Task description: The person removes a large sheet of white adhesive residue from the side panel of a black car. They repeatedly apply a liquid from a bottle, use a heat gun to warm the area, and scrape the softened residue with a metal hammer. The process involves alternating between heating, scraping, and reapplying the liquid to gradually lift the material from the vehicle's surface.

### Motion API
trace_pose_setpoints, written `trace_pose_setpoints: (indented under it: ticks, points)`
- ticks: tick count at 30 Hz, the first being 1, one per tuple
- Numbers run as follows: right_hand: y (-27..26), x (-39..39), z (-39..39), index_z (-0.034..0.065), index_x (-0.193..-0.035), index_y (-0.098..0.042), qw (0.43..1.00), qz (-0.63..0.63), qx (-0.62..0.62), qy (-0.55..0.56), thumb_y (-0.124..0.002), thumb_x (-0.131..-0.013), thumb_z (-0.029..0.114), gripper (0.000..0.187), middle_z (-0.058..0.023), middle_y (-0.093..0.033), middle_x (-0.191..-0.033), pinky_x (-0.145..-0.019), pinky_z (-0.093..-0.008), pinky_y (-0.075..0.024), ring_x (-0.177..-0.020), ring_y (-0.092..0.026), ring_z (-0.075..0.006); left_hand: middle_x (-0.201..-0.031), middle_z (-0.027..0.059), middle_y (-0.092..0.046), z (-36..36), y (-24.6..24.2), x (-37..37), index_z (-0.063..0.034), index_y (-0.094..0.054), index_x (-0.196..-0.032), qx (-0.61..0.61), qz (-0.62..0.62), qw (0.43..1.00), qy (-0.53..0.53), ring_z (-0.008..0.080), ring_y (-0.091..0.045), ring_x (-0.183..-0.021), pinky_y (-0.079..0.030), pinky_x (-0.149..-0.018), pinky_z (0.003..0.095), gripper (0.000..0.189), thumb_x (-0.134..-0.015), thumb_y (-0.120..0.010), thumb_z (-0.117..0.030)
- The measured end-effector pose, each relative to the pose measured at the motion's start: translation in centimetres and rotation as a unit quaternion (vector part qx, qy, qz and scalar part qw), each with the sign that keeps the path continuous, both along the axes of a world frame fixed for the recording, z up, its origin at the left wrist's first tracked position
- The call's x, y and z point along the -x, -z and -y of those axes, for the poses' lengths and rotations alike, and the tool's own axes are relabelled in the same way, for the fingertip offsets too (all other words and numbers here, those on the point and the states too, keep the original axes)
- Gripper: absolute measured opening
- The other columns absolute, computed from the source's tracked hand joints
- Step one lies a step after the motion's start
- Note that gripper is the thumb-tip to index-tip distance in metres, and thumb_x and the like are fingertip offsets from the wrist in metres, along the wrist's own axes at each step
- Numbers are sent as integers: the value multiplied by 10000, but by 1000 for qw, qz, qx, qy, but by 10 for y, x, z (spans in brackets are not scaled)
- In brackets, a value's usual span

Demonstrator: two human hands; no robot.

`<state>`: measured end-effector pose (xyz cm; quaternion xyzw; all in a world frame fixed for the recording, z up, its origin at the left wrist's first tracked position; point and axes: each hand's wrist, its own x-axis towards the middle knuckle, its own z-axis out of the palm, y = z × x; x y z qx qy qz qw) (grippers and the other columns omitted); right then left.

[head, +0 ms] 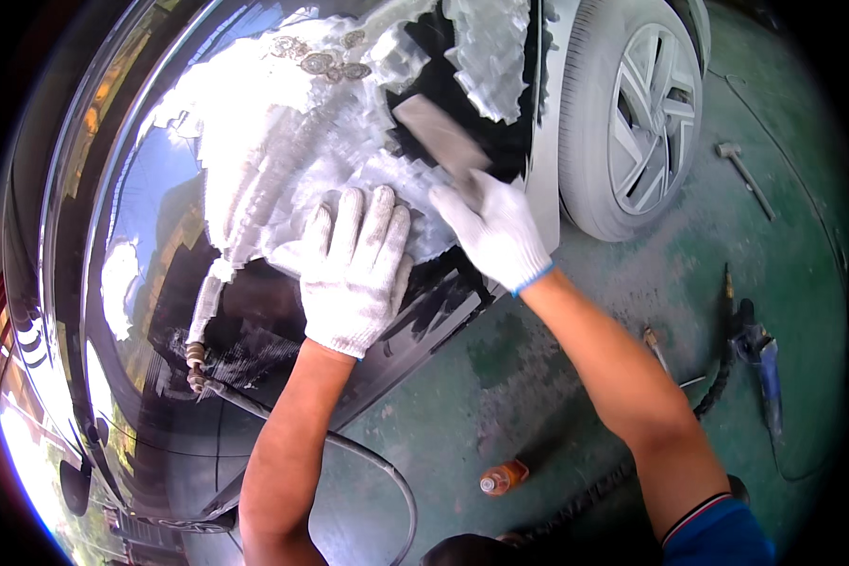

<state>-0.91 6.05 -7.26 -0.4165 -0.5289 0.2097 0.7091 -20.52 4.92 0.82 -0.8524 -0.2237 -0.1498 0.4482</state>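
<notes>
A black car body panel lies before me, with a broad patch ground to bare, shiny metal. My left hand, in a white knit glove, rests palm down on the lower part of that patch, its fingers extended and slightly apart. In my right hand, also gloved in white, is a flat, straight bar-like body tool, blurred and pointing up to the left over the panel. The glove hides its handle. Several round, brownish marks sit in the upper part of the bare metal.
A dusty car wheel stands at right. On the green floor are a hammer, a blue power tool with a cord, and an orange bottle. A grey cable runs from a brass-coloured fitting at the panel.
</notes>
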Motion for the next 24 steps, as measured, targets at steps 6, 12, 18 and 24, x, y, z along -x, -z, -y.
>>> trace_pose_setpoints:
  ticks: [6, 12, 18, 24]
  points:
    - [-13, 6, 28, -10, -909, -661, 993, -104, -50, -37, -655, -1004, 481, 501, -261, -678, -788, -701, -467, -531, -801, -687, -447, -1499, 128, -584, 1, 6, -2, -110, -645, -1380, 5, 10, 1000, 8, 376, -506, -1415, -331, -1196, 596, 626, -795, -799, -269]
    - [6, 0, 56, -56, -1079, -694, 971, -209, 53, -106, -710, -999, 304, 369, -113, -661, -753, -674, -332, -521, -697, -630, -159, -1508, 139, -571, 0, 10, -3, -114, -620, -1413, 6, -5, 1000, -15, 379, -494, -1428, -327, -1201, 592, 621, -835, -767, -289]
    - [51, 2, 153, 27, -875, -605, 864, -484, 99, -98, -696, -1017, 178, 227, -10, -507, -572, -357, -274, -400, -433, -486, -98, -1549, 152, -530, -14, 5, -34, -63, -570, -1460, -20, -80, 997, -4, 350, -473, -1456, -324, -1230, 553, 697, -863, -759, -370]
    - [67, -8, 140, 95, -886, -568, 855, -493, 109, -123, -685, -1023, 191, 205, 9, -455, -584, -410, -301, -368, -428, -432, -108, -1666, 134, -403, -50, -42, -120, -74, -462, -1572, -74, -121, 990, -16, 306, -319, -1570, -176, -1307, 517, 833, -948, -607, -607]
